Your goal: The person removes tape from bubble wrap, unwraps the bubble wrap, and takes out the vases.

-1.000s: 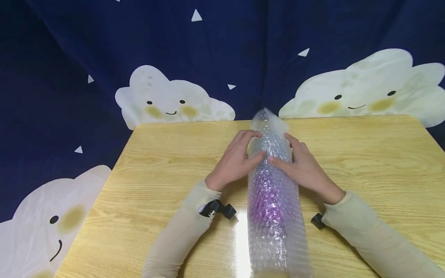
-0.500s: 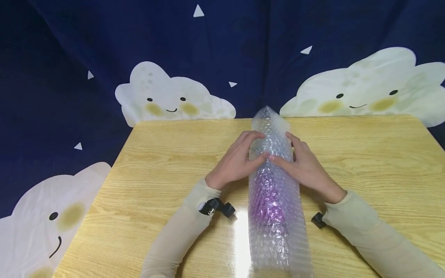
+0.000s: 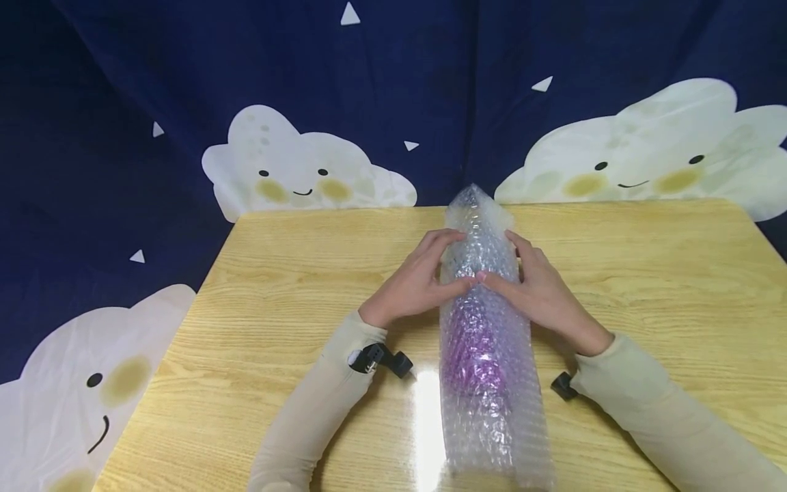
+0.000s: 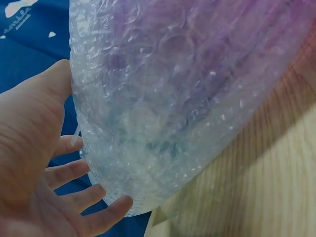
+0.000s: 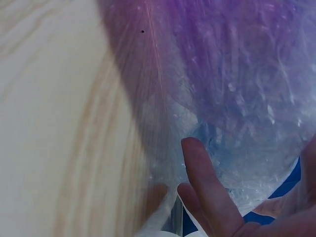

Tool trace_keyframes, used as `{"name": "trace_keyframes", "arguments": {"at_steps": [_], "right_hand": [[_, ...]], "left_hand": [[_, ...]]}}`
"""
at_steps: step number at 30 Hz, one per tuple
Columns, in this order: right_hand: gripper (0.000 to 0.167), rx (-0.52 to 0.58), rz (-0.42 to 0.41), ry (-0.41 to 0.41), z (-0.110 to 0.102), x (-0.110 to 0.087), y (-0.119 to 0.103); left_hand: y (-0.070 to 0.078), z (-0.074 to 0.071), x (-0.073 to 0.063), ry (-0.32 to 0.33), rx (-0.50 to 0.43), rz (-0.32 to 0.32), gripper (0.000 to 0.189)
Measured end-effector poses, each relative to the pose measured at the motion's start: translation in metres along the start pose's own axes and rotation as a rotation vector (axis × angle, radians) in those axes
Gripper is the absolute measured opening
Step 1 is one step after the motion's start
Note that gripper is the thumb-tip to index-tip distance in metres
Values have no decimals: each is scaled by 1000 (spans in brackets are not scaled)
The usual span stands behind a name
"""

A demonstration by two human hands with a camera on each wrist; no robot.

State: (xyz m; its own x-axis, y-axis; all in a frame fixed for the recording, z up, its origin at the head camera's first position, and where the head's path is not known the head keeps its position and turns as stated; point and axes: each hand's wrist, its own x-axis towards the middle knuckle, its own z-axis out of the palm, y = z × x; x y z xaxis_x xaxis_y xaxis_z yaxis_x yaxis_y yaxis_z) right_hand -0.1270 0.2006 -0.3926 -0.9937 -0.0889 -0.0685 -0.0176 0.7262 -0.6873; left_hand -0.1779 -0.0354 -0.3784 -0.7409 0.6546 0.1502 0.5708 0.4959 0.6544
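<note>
A long bundle of clear bubble wrap [image 3: 488, 430] lies lengthwise on the wooden table, its far end coming to a point past the back edge. Through the film shows something purple [image 3: 472, 362], with a bluish patch [image 5: 217, 136] toward the far end; its kind is hidden. My left hand [image 3: 418, 277] rests on the bundle from the left, fingers spread along its side in the left wrist view. From the right, my right hand [image 3: 544, 294] touches it with extended fingers [image 5: 207, 173]. Both thumbs meet on top of the wrap.
The wooden table [image 3: 295, 287] reaches back to a dark blue curtain [image 3: 381, 55] printed with white clouds and triangles. A small black wrist camera [image 3: 402, 364] sticks out over the table from the left sleeve, and another black camera [image 3: 562, 386] from the right.
The hands and the bubble wrap bundle stay almost in place. The thumbs have come slightly closer together, and the whole head view has shifted a little.
</note>
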Motion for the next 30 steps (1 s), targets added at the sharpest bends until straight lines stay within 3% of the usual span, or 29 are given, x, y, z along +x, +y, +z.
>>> {"name": "trace_keyframes", "arguments": {"at_steps": [7,12,20,30], "right_hand": [[104,-11,3,-9,-1,1,-1],[105,-16,10,-18,-2,1,-1],[104,-16,13,-27,-4,0,0],[105,-7,6,-38,-10,-1,-2]], "left_hand": [[-4,-1,1,-27,-7,18,84],[2,-3,-1,-45,26,0,94],[9,-4,-2,-51,64,-16,91],[6,1,0,-44,-63,-54,88]]}}
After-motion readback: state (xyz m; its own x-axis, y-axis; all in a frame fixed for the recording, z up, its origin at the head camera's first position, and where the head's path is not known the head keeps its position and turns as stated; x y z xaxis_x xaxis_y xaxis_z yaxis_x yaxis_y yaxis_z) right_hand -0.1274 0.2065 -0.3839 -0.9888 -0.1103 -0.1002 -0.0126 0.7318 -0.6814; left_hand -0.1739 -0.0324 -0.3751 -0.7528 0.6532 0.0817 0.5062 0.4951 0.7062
